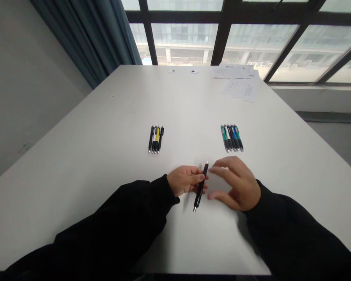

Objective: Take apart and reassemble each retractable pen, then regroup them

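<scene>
A black pen (pixel 199 195) is pinched between the thumb and fingers of my left hand (pixel 186 180). It slants, its pointed silver tip away from me and its other silver end towards me. My right hand (pixel 240 183) is just to the right of the pen, fingers and thumb apart, with nothing between them. Beyond my left hand lies a row of black, white and yellow pens (pixel 157 134), side by side. Past my right hand, another row of green, white, black and blue pens (pixel 233 134) lies on the white table (pixel 187 109).
Loose printed papers (pixel 240 88) lie at the far right of the table. Two small fittings (pixel 194 72) are set near its far edge. A dark-framed window (pixel 187 43) stands behind, with a blue curtain (pixel 96 35) on the left.
</scene>
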Motion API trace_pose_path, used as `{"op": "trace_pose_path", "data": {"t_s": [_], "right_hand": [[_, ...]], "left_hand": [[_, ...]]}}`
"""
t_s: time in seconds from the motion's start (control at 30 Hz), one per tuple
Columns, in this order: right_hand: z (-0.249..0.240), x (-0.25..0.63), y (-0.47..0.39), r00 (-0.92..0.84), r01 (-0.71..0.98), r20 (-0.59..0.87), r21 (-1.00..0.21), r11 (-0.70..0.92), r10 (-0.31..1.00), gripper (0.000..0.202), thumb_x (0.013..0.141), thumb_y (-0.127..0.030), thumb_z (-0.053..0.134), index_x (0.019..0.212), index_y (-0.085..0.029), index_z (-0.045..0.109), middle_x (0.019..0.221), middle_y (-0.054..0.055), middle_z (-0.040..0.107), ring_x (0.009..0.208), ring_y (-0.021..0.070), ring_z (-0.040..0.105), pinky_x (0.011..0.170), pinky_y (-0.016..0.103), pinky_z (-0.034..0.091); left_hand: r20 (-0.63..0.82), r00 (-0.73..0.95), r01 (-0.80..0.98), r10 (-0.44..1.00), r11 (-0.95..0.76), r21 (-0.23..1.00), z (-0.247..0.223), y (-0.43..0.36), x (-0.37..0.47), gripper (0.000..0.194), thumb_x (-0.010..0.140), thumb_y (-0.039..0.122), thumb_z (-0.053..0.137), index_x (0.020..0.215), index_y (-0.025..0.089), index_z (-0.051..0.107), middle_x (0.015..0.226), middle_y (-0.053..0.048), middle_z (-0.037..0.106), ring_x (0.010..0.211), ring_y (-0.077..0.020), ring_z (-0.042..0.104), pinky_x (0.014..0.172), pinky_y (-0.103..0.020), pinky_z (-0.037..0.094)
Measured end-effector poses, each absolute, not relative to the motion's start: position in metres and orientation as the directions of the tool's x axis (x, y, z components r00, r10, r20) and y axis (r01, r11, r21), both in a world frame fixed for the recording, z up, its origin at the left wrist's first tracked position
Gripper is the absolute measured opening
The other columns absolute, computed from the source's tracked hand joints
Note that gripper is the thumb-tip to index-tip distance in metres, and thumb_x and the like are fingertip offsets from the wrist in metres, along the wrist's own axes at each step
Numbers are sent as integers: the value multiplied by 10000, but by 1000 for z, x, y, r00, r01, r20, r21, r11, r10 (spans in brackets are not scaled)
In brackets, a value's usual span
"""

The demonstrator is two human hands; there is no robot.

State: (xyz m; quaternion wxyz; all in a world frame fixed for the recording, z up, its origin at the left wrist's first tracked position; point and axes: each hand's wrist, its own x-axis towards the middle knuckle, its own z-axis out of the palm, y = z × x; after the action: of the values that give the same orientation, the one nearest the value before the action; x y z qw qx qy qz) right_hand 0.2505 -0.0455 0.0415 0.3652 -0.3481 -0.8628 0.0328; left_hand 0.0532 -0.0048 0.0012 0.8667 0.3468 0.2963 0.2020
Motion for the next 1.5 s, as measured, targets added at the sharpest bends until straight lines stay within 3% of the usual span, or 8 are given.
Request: {"op": "trace_pose_path", "data": {"t_s": [0.2, 0.4, 0.53, 0.77, 1.07, 1.2, 1.3, 1.5], "right_hand": [[40, 229, -59, -698, 378, 496, -358, 854, 517, 286, 932, -251, 527, 1211, -203, 571, 1151, 108, 659, 1135, 260, 570, 1007, 470, 416], [58, 242, -57, 34, -124, 340, -932, 342, 940, 382, 985, -482, 292, 766, -244, 493, 630, 1, 438, 594, 173, 526, 554, 333, 483], [59, 253, -44, -120, -500, 6, -865, -55, 993, 470, 943, -527, 318, 586, -225, 267, 501, -62, 156, 399, 112, 152, 335, 194, 192], [39, 249, -29, -224, -675, -89, -704, -220, 971, 304, 891, -408, 418, 661, -233, 325, 476, -89, 125, 414, 100, 34, 325, 181, 97], [32, 232, -25, -97, -565, -184, -799, -207, 978, 447, 893, -630, 354, 994, -218, 495, 673, -8, 525, 556, 144, 508, 498, 266, 443], [17, 233, -33, 66, -96, -22, -995, -15, 998, 435, 838, -582, 552, 1072, -234, 436, 868, 20, 585, 707, 164, 568, 643, 305, 470], [12, 234, -44, -94, 469, 101, -873, 133, 990, 278, 868, -470, 573, 832, -212, 479, 615, -34, 503, 535, 130, 451, 537, 264, 356], [15, 230, -56, -284, 724, 102, -629, 283, 953, 314, 930, -428, 457, 713, -201, 460, 624, 6, 541, 561, 143, 488, 557, 267, 332]], "left_hand": [[-400, 706, -245, 584, 732, 636, 3, 1, 52, 416, 646, 306, 848, 873, 76, 587, 712, -44, 640, 603, -113, 622, 549, -201, 478], [-421, 697, -150, 581, 692, 706, 5, -6, 56, 525, 631, 459, 830, 922, 84, 605, 808, -108, 688, 720, -218, 699, 685, -347, 553], [-346, 750, -51, 564, 571, 819, 5, -16, 59, 485, 656, 426, 820, 966, 90, 658, 889, -120, 703, 785, -194, 691, 744, -338, 536], [-298, 817, -10, 494, 528, 849, 6, -24, 62, 439, 699, 386, 794, 1014, 101, 685, 889, -115, 718, 789, -162, 669, 751, -304, 519], [-307, 767, -49, 563, 528, 848, 3, -23, 66, 464, 579, 350, 868, 897, 85, 659, 736, -70, 694, 612, -122, 622, 649, -286, 504], [-308, 681, -108, 665, 507, 855, -1, -20, 66, 476, 555, 362, 877, 852, 80, 633, 671, -40, 659, 578, -117, 608, 617, -278, 500], [-268, 589, -177, 763, 445, 878, -4, -18, 67, 469, 577, 373, 865, 861, 83, 628, 665, -32, 650, 567, -109, 593, 598, -264, 489], [-330, 485, -215, 810, 476, 853, -6, -15, 68, 491, 522, 365, 890, 830, 77, 639, 681, -47, 664, 584, -119, 607, 604, -257, 484]]}}
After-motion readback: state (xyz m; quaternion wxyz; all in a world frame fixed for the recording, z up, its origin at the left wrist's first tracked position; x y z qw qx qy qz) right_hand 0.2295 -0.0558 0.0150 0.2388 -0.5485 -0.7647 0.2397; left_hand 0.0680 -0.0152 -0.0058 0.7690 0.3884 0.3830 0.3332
